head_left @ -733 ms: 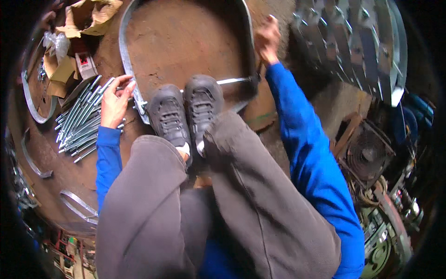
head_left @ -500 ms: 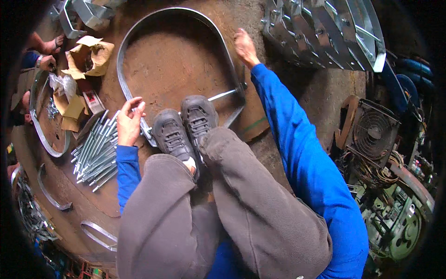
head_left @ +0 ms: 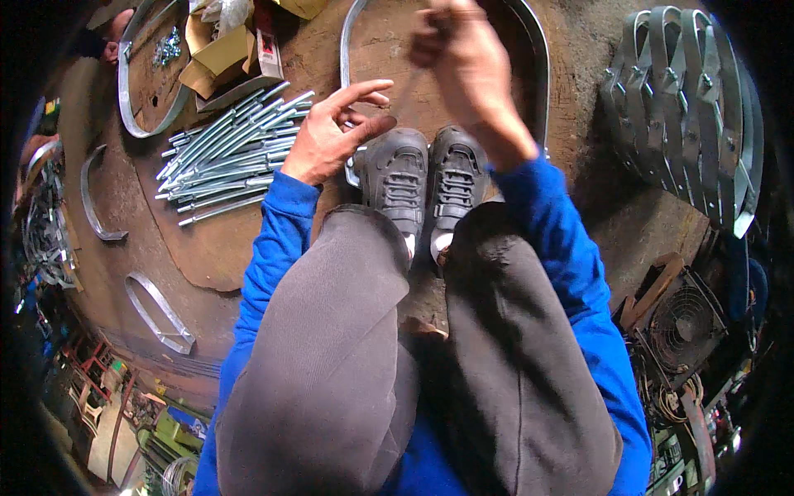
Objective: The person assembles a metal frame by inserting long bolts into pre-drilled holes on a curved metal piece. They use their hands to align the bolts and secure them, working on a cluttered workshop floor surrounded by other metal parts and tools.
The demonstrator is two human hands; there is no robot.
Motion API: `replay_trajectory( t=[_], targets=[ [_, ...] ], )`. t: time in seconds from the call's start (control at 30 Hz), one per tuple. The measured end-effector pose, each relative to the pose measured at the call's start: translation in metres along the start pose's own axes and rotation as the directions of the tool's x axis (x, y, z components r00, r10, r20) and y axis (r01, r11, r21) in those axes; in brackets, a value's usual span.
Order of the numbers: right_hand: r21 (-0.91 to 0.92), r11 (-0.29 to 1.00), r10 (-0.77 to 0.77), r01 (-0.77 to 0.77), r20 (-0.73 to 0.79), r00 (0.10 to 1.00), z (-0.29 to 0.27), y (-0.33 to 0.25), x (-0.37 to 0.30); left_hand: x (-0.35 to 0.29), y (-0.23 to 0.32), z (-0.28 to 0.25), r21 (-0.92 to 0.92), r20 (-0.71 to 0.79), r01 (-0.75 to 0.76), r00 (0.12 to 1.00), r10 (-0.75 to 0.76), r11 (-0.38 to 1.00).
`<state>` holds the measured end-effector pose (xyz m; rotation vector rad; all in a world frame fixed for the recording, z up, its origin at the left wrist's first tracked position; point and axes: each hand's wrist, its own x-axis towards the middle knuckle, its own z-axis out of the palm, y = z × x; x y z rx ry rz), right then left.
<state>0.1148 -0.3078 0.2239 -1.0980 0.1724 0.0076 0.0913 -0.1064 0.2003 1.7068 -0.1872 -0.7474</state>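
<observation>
My left hand [head_left: 335,134] is raised beside the near left end of a large metal hoop [head_left: 542,74], its fingers curved and apart with nothing visible in them. Opposite it, my right hand [head_left: 473,62] is bent inward above the hoop. Motion smears its fingers, so anything in them cannot be made out. A faint dark streak runs between the two hands, too blurred to name. Just left of my left hand lies a pile of threaded metal rods [head_left: 231,157]. My dark shoes [head_left: 397,178] stand at the hoop's near end.
A stack of bent metal straps [head_left: 686,107] stands at the right. An opened cardboard box [head_left: 227,62] and a smaller hoop [head_left: 124,91] with small fasteners inside lie at the far left. Nearer are a curved strip [head_left: 89,194] and a narrow metal loop [head_left: 157,310]. A fan [head_left: 682,326] sits at the right.
My right hand has come from outside the hoop's right side to above its middle. My left hand has turned inward. The view has shifted, so the hoop and rods appear farther right.
</observation>
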Motion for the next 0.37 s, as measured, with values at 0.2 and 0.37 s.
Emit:
replay_trajectory(
  t=[0.2, 0.37],
  targets=[
    [-0.32, 0.947, 0.012, 0.026, 0.114, 0.993, 0.057, 0.083, 0.007, 0.0, -0.07, -0.018, 0.03, -0.12, 0.004, 0.993, -0.001, 1.0],
    [-0.309, 0.951, 0.053, -0.015, 0.114, 0.992, 0.051, 0.124, -0.012, -0.007, -0.093, -0.019, 0.277, -0.154, 0.064, 0.988, -0.021, 0.959]
  ],
)
